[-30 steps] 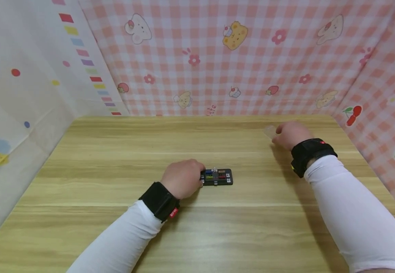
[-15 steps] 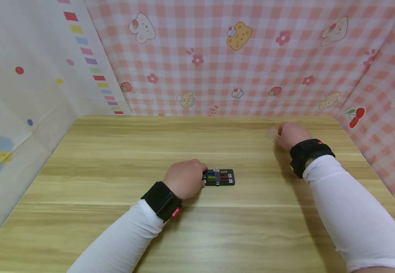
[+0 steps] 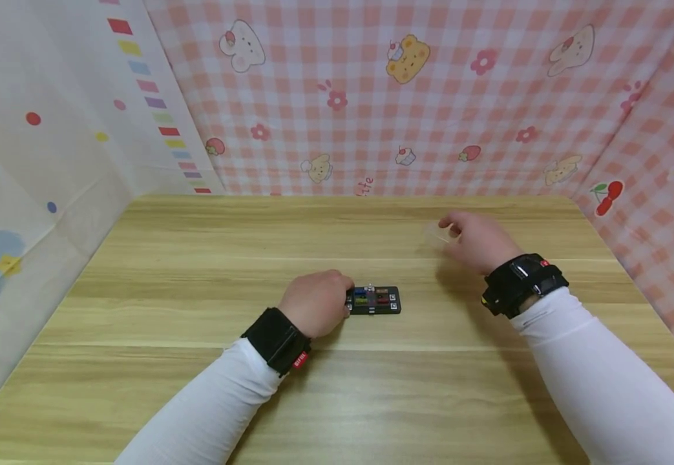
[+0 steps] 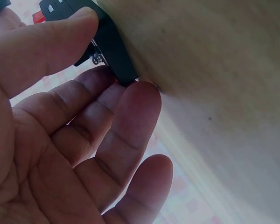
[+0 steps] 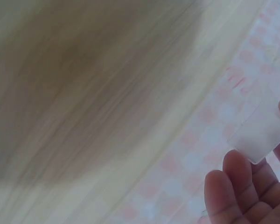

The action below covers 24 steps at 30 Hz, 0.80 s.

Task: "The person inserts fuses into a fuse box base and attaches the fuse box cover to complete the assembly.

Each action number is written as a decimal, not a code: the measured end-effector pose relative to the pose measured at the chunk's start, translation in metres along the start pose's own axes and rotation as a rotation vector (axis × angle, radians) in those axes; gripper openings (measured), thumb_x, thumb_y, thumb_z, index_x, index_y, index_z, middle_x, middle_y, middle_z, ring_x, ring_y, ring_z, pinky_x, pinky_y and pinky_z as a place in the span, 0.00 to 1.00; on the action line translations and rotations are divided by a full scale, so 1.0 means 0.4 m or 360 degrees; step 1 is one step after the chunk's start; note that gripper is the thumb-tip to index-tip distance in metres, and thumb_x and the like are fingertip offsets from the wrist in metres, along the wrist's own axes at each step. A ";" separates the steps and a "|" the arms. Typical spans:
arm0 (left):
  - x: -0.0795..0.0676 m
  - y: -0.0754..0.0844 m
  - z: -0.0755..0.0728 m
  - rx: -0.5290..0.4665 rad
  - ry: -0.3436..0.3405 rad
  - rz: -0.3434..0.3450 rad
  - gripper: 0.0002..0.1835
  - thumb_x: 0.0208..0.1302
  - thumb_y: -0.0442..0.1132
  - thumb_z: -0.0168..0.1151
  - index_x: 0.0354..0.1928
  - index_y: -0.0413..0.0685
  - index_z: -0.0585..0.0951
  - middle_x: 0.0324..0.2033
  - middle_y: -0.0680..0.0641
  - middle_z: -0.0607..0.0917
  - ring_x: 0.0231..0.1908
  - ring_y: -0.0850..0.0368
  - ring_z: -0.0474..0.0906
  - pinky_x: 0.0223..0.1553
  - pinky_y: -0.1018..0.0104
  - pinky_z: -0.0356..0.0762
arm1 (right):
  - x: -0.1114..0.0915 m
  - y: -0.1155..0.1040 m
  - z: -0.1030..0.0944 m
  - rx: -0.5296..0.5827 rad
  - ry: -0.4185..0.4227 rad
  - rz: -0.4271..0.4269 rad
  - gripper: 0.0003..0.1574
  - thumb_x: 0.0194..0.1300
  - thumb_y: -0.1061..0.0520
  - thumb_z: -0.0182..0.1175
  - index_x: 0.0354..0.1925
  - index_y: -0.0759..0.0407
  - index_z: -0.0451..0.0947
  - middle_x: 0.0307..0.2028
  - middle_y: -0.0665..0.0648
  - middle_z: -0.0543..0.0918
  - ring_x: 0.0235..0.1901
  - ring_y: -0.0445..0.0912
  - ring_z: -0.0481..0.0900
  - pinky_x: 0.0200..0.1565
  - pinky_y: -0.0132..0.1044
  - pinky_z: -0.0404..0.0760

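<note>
A small black fuse block [image 3: 386, 301] with blue, brown, yellow and red fuses lies on the wooden table, slightly right of the middle in the head view. My left hand [image 3: 315, 303] pinches its left end. In the left wrist view, the thumb lies over the top of the fuse block [image 4: 114, 53] and fingertips meet its lower edge; a metal screw with a coiled washer shows on it. Farther back on the right, my right hand [image 3: 479, 240] holds a thin clear plastic cover [image 3: 437, 236] above the table. The right wrist view shows that clear cover [image 5: 261, 135] between thumb and fingers.
The wooden table [image 3: 197, 258] runs back to a pink checked cloth [image 3: 337, 135] with cartoon prints. A white dotted cloth [image 3: 75, 168] hangs on the left, and another checked cloth [image 3: 656, 168] on the right.
My right hand has moved left and a little nearer to me, carrying the clear cover from the far right. The left hand stays on the fuse block.
</note>
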<state>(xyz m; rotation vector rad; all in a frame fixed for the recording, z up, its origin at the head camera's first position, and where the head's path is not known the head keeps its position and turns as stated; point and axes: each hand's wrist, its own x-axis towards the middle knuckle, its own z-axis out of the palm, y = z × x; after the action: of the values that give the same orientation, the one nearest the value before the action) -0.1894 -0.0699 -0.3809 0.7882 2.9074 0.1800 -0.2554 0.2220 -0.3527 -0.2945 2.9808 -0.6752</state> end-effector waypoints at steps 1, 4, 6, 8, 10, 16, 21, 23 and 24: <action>0.000 0.000 0.001 0.0001 0.0001 0.0002 0.17 0.55 0.47 0.68 0.47 0.52 0.82 0.38 0.52 0.82 0.28 0.62 0.73 0.26 0.63 0.76 | -0.004 -0.007 0.004 0.0011 -0.0012 -0.0012 0.25 0.55 0.59 0.59 0.54 0.55 0.72 0.46 0.61 0.74 0.38 0.54 0.71 0.34 0.47 0.72; 0.000 0.000 0.002 0.0007 0.0007 0.0008 0.18 0.55 0.47 0.68 0.48 0.52 0.82 0.38 0.51 0.82 0.29 0.62 0.73 0.27 0.63 0.76 | -0.014 -0.024 0.018 0.0023 -0.0040 -0.0106 0.26 0.54 0.60 0.59 0.54 0.54 0.73 0.44 0.61 0.75 0.38 0.53 0.72 0.37 0.48 0.73; 0.000 -0.001 0.002 0.0018 0.0015 0.0011 0.18 0.55 0.47 0.68 0.47 0.52 0.82 0.38 0.52 0.82 0.29 0.62 0.73 0.27 0.63 0.77 | -0.020 -0.035 0.027 0.0018 -0.0054 -0.0174 0.26 0.53 0.61 0.59 0.54 0.55 0.74 0.43 0.60 0.76 0.38 0.52 0.72 0.39 0.48 0.73; 0.001 -0.001 0.002 0.0016 0.0018 0.0014 0.17 0.55 0.47 0.68 0.46 0.52 0.82 0.37 0.52 0.82 0.29 0.62 0.73 0.27 0.63 0.76 | -0.024 -0.042 0.036 0.0007 -0.0064 -0.0228 0.26 0.53 0.61 0.59 0.53 0.54 0.74 0.42 0.60 0.76 0.38 0.51 0.72 0.40 0.48 0.73; 0.001 -0.001 0.002 0.0013 0.0018 0.0016 0.16 0.54 0.47 0.68 0.45 0.52 0.82 0.36 0.52 0.82 0.28 0.62 0.73 0.26 0.63 0.76 | -0.029 -0.050 0.044 0.0001 -0.0078 -0.0244 0.25 0.54 0.60 0.59 0.53 0.53 0.74 0.42 0.58 0.76 0.37 0.51 0.71 0.39 0.47 0.72; 0.003 -0.002 0.003 0.0005 0.0013 0.0017 0.16 0.54 0.47 0.69 0.45 0.52 0.82 0.36 0.53 0.82 0.28 0.63 0.72 0.27 0.63 0.76 | -0.046 -0.080 0.057 0.0037 -0.0118 -0.0313 0.25 0.56 0.59 0.59 0.54 0.50 0.74 0.41 0.57 0.75 0.35 0.49 0.71 0.36 0.44 0.72; 0.006 -0.003 0.003 -0.0020 -0.0005 -0.0001 0.17 0.55 0.47 0.69 0.46 0.53 0.82 0.37 0.53 0.81 0.28 0.63 0.72 0.28 0.63 0.76 | -0.061 -0.109 0.068 0.0089 -0.0179 -0.0421 0.25 0.56 0.59 0.61 0.53 0.46 0.75 0.40 0.53 0.76 0.36 0.47 0.70 0.35 0.42 0.73; 0.007 -0.003 0.003 -0.0019 -0.0012 -0.0003 0.17 0.55 0.47 0.69 0.46 0.53 0.82 0.36 0.53 0.81 0.28 0.62 0.72 0.28 0.63 0.75 | -0.065 -0.118 0.075 0.0105 -0.0202 -0.0489 0.25 0.56 0.60 0.62 0.53 0.45 0.76 0.40 0.52 0.76 0.35 0.46 0.70 0.35 0.41 0.74; 0.007 -0.003 0.003 -0.0015 -0.0013 -0.0002 0.17 0.55 0.47 0.69 0.46 0.53 0.82 0.36 0.53 0.81 0.27 0.62 0.72 0.28 0.63 0.75 | -0.066 -0.121 0.079 0.0112 -0.0212 -0.0527 0.25 0.56 0.60 0.63 0.53 0.45 0.76 0.40 0.51 0.77 0.35 0.45 0.70 0.35 0.41 0.74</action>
<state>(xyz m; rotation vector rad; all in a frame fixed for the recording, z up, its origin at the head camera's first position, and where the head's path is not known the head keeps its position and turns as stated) -0.1923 -0.0694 -0.3824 0.7840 2.8972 0.1894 -0.2177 0.1711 -0.3596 -0.8065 2.7992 -0.7530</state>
